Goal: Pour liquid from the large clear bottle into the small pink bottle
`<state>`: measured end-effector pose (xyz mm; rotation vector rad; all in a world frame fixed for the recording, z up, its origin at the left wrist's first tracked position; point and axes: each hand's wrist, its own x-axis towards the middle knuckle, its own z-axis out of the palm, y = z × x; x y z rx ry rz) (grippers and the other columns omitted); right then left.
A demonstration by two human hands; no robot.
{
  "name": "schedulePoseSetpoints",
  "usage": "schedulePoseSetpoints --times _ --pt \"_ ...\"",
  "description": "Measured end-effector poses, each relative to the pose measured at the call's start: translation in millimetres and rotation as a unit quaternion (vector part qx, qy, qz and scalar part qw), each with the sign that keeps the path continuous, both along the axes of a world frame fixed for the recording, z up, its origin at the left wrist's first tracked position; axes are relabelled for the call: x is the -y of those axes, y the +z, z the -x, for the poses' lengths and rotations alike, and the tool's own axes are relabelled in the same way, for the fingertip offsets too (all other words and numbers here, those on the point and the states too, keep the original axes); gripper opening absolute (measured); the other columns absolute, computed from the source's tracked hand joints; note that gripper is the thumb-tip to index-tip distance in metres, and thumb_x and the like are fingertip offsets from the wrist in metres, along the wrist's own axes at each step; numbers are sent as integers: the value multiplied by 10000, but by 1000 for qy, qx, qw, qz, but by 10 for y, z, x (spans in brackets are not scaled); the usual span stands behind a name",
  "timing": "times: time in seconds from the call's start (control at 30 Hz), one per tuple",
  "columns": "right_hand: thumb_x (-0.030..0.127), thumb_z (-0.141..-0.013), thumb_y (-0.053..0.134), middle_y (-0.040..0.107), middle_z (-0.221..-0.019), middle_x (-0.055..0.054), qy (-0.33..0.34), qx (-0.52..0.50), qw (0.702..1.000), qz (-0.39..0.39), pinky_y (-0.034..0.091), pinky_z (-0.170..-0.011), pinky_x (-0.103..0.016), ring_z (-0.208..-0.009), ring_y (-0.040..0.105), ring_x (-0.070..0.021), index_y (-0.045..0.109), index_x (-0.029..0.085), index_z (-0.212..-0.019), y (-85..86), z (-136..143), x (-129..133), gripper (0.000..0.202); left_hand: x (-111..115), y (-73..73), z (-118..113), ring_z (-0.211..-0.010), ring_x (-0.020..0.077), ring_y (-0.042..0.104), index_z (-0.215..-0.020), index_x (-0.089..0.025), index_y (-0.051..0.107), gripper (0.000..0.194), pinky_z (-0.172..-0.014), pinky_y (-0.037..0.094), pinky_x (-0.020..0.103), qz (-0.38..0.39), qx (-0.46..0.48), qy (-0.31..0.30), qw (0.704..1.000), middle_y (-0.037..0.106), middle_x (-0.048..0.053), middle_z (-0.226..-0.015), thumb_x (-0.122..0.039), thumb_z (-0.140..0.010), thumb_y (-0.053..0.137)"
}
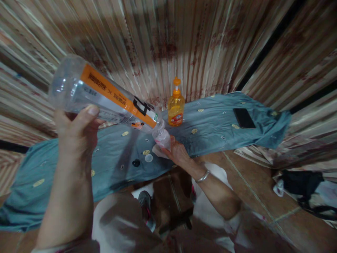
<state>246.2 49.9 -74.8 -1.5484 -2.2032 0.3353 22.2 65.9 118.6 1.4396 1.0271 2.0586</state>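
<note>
At left, an orange label (105, 88) on a large bottle (68, 88) shows Chinese characters and "×"; at centre, a pump bottle (176, 105) has blurred lettering.

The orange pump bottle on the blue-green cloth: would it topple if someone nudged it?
The pump bottle might tip if pushed high up, being tall and fairly narrow. Its base would probably drag rather than glide on the wrinkled cloth. Lifted, it may slosh: amber liquid seems to show through its wall.

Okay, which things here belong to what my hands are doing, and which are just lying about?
In the job: large orange-labelled bottle; small clear bottle; probably black cap, whitish cap.
Seemingly just about: orange pump bottle, standing; black smartphone.
</note>
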Motion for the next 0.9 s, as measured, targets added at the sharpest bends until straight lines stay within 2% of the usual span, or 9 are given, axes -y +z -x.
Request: schedulePoseSetpoints --times 0.13,0.27,0.33,0.53,0.8,0.9 --pt "351 -973 667 768 -1068 -203 0 10 1000 2 613 -789 -336 -943 770 -264 541 59 -1319 -8 6 1 470 6 16 -22 -662 154 610 -931 -194 634 695 -687 620 365 -4 2 -6 1000 552 -37 -658 -455 -379 965" --pt "350 -976 663 764 -1080 -204 3 12 1000 1 607 -796 -332 -955 767 -267 540 57 -1315 13 9 5 465 0 38 -38 -614 129 581 -788 -193 611 570 -694 630 390 0 -16 -14 1000 517 -56 -601 -457 -409 946" --pt "352 -986 646 765 -1062 -188 2 6 1000 10 601 -775 -325 -932 767 -258 537 65 -1302 28 8 6 441 -8 43 -38 -632 133 596 -778 -186 609 564 -729 634 412 -4 -20 -19 1000 507 -60 -588 -461 -417 944" --pt "367 -988 641 764 -1074 -189 0 1 1000 25 589 -794 -328 -950 758 -257 511 55 -1308 37 0 5 465 -10 56 -26 -901 251 703 -827 -146 602 649 -849 616 529 13 -47 -32 998 560 -12 -692 -539 -447 951" --pt "386 -988 654 771 -1057 -176 -2 16 1000 6 569 -792 -296 -946 758 -245 520 52 -1294 20 9 8 472 -7 58 -16 -1069 333 680 -805 -120 596 634 -896 567 658 23 -61 -32 997 588 34 -766 -559 -493 931" --pt "381 -992 651 769 -1067 -169 4 7 1000 7 563 -798 -279 -964 757 -235 522 65 -1277 27 8 7 445 -22 66 -9 -1128 382 664 -877 -119 591 681 -885 556 699 27 -38 -36 998 609 55 -826 -505 -450 955"
